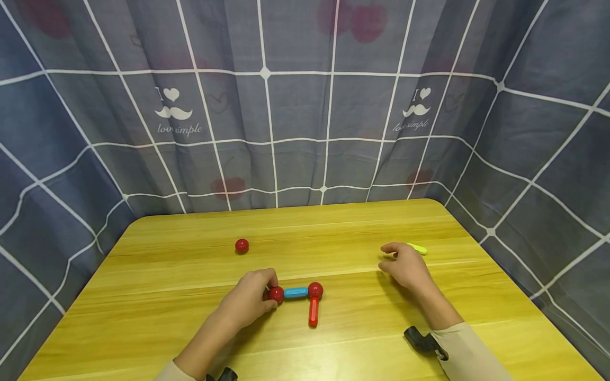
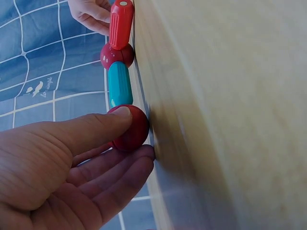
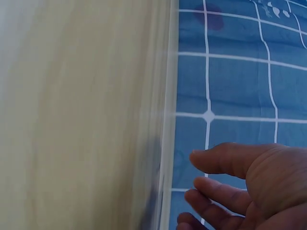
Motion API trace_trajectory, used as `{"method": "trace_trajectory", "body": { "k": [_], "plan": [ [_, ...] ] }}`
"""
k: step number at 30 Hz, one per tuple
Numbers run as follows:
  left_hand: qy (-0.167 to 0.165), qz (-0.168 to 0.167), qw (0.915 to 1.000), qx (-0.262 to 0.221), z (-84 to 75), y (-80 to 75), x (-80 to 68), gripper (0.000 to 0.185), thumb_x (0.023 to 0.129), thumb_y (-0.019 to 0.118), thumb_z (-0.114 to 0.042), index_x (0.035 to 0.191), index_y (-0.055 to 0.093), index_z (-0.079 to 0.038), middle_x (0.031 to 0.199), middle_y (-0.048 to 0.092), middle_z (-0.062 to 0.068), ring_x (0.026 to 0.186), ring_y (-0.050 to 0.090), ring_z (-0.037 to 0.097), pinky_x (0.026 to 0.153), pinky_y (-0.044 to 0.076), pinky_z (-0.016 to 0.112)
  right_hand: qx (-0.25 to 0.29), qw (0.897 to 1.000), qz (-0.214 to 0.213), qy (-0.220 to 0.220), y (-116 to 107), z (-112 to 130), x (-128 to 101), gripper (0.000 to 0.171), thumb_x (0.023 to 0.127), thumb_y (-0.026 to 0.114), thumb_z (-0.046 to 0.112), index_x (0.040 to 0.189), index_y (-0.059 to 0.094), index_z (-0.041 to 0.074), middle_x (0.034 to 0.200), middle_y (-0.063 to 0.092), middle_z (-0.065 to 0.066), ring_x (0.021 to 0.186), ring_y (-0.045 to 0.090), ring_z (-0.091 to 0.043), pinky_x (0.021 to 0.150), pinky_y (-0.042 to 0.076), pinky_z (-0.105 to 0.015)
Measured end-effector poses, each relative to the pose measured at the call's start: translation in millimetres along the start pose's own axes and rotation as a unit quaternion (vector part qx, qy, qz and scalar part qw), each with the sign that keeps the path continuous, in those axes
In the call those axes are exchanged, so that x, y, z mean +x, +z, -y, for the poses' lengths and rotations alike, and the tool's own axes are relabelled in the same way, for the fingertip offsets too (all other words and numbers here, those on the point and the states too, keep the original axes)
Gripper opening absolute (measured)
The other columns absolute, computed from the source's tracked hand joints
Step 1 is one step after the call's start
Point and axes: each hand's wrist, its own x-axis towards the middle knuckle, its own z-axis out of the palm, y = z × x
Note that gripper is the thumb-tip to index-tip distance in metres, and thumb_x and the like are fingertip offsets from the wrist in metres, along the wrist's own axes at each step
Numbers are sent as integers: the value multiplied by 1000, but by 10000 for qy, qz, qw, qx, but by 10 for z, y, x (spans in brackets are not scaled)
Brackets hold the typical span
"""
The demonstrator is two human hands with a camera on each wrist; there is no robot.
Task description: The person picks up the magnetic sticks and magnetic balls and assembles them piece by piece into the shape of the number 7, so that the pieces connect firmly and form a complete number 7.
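A checked blue-grey curtain (image 1: pixel 305 106) wraps the back and both sides, closing in the yellow wooden counter (image 1: pixel 190 328); on it, near the middle, lies the little assembly. A blue rod (image 1: pixel 296 292) bridges two red balls, and a red rod (image 1: pixel 313 312) hangs off the right red ball (image 1: pixel 315 289) toward the person, making an L. The left hand (image 1: pixel 250 299) pinches the left red ball (image 1: pixel 276 294), thumb on top and fingers curled beneath in the left wrist view, likely steadying that end so the chain does not roll; the right hand (image 1: pixel 405 264) hovers apart from it, holding nothing, fingers loosely spread over the counter just beside a yellow-green piece (image 1: pixel 418 248) that peeks out past its fingertips; touching or not, I cannot tell. One loose red ball (image 1: pixel 241 245) sits alone, well behind the left hand.
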Motion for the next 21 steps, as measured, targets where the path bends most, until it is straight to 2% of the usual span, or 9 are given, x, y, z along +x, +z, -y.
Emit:
{"method": "trace_trajectory", "body": {
  "k": [6, 11, 21],
  "plan": [
    [19, -12, 10000, 31, -2, 2, 0, 29, 75, 83, -2, 87, 58, -10, 79, 56, -3, 74, 53, 14, 64, 47, 29, -314, 9994, -153, 80, -84, -58, 16, 48, 83, 73, 15, 127, 61, 1, 132, 52, -25, 125, 41, -47, 99, 36, -59],
    [19, -25, 10000, 35, -5, -1, -1, 29, 75, 83, -2, 87, 58, -11, 79, 56, -4, 74, 53, 14, 64, 47, 29, -591, 9977, -298, 119, -138, -100, 36, 54, 82, 73, 15, 131, 57, -1, 135, 45, -31, 127, 33, -52, 103, 28, -61],
    [-42, 15, 10000, -12, 3, 5, 3, 29, 75, 82, -2, 87, 58, -11, 79, 56, -4, 73, 52, 13, 63, 46, 28, -732, 9965, -367, 178, -217, -220, 45, 59, 80, 72, 15, 132, 53, -5, 133, 45, -31, 124, 33, -53, 100, 30, -63]
  ]
}}
